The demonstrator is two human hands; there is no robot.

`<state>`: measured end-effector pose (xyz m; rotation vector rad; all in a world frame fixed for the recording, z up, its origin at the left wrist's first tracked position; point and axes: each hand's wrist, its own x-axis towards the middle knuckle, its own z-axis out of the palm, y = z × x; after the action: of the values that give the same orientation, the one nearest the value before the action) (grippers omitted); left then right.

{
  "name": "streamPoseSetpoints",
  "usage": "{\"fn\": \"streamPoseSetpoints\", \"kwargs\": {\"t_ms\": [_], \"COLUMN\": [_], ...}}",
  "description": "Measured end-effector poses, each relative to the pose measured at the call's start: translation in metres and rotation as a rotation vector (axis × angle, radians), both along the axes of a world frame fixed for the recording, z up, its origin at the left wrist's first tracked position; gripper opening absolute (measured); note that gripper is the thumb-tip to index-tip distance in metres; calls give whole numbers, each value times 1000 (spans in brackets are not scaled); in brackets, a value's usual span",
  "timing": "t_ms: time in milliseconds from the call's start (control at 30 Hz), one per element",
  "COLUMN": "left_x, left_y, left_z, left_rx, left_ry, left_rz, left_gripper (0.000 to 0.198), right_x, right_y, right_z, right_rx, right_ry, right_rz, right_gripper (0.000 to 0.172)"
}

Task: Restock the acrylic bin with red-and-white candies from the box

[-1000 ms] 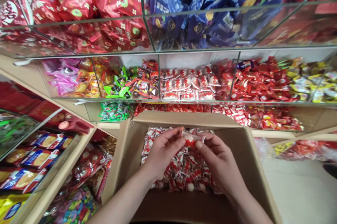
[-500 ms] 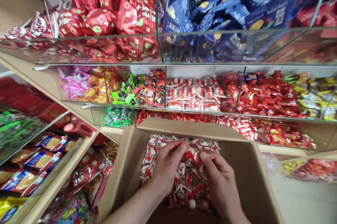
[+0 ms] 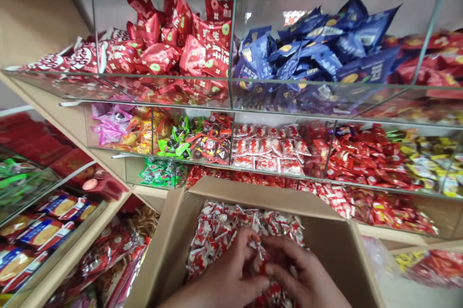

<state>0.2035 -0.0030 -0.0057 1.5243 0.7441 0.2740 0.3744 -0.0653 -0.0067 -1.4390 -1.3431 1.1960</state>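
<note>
Remotely, I see the left hand and right hand have drawn closer together over the wrapped candies in the cardboard box. The fingers curl, but I can't tell whether they grip one, so its release stays unconfirmed.

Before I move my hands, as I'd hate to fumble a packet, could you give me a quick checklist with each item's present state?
1. Cardboard box open at the top: ok.
2. Red-and-white packets lying inside it: ok.
3. Left hand over the packets: ok.
4. Right hand over the packets: ok.
5. Clear view of the packets: not ok, both hands cover part of them.
6. Secure grip on one packet: cannot tell, the hands hide it.
</note>
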Motion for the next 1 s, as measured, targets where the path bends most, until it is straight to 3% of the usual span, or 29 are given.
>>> {"fn": "streamPoseSetpoints", "kwargs": {"t_ms": [67,167,267,433,500,567,733,1000], "left_x": [-3,-6,-11,-24,-28,-29,-31,-35], "left_y": [1,2,4,14,14,12,4,-1], "left_z": [5,12,15,1,-12,-24,-45,-63], "left_rx": [-36,-109,-81,-46,-15,3,63,54], "left_ry": [24,35,3,-73,17,94,211,279], "left_rz": [-34,-40,47,304,300,226,111,93], "left_gripper": [47,54,61,38,31,24,22,23], "right_x": [-1,-7,-7,30,46,52,39,28], "right_y": [-1,-3,-1,40,74,111,173,176], "right_z": [0,-7,-5,44,65,76,67,57], "right_rx": [-47,-109,-119,77,197,256,194,155], "right_ry": [-5,217,343,51,-36,-77,-226,-364], "right_rz": [57,125,97,-210,-329,-336,-225,-161], "right_gripper": [34,24,18,22,28,31,16,20]}}
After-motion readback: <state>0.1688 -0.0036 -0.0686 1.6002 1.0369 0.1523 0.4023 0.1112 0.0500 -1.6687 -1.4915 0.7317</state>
